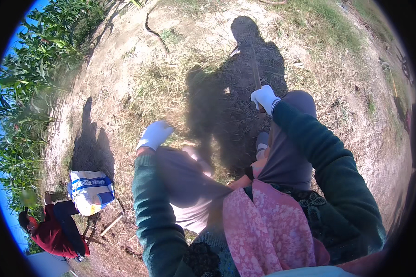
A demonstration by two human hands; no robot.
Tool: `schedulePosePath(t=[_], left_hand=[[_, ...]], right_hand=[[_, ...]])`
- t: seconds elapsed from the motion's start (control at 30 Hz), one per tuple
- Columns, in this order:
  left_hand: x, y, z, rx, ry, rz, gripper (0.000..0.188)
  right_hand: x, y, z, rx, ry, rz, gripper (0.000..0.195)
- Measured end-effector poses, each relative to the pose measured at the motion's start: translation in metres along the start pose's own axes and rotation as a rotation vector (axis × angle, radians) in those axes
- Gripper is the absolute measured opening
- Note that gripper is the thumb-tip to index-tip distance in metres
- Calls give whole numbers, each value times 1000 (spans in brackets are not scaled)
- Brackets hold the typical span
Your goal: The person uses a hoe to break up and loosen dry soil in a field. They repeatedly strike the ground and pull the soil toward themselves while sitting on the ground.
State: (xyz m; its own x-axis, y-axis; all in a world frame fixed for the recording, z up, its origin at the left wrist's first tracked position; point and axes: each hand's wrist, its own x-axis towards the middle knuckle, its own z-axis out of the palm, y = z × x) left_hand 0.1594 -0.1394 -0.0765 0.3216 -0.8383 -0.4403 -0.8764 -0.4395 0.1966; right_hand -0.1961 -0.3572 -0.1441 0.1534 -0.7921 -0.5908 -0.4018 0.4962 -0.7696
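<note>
My right hand [265, 98], in a white work glove, grips a long wooden tool handle [256, 71] near its lower end, beside my right knee. The handle runs away from me over my shadow. A small bright piece shows by its far end, but I cannot make out whether it is a blade. My left hand [155, 135], also white-gloved, is just beyond my left knee. Its fingers are blurred and nothing shows in them. Cut, dry grass [156, 93] lies on the ground ahead of it.
At left, a person in a red top [57, 233] sits low near a white-and-blue woven sack [92, 188]. A wooden handle [111, 223] lies close by. Tall maize plants [24, 90] line the left side. A dark hose-like strip [154, 33] curves across the soil.
</note>
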Motion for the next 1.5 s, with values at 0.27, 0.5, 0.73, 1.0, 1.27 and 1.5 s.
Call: schedulePosePath(t=[0.27,0.5,0.73,1.0,1.27,1.5], left_hand=[[3,3,-3,-32,-31,-19,44],[-9,-2,-7,-35,-24,-36,47],[-15,2,3,46,58,-62,48],[-29,-8,-2,-4,15,12,41],[-40,0,-17,24,-21,-119,40],[-23,4,-7,-43,-12,-7,43]], right_hand=[[-4,20,49,282,-308,37,6],[-35,-11,55,206,-426,-262,18],[7,-12,56,11,346,-707,31],[20,12,13,600,-149,-38,10],[-15,24,28,341,-376,156,6],[-56,23,86,-30,-658,176,13]])
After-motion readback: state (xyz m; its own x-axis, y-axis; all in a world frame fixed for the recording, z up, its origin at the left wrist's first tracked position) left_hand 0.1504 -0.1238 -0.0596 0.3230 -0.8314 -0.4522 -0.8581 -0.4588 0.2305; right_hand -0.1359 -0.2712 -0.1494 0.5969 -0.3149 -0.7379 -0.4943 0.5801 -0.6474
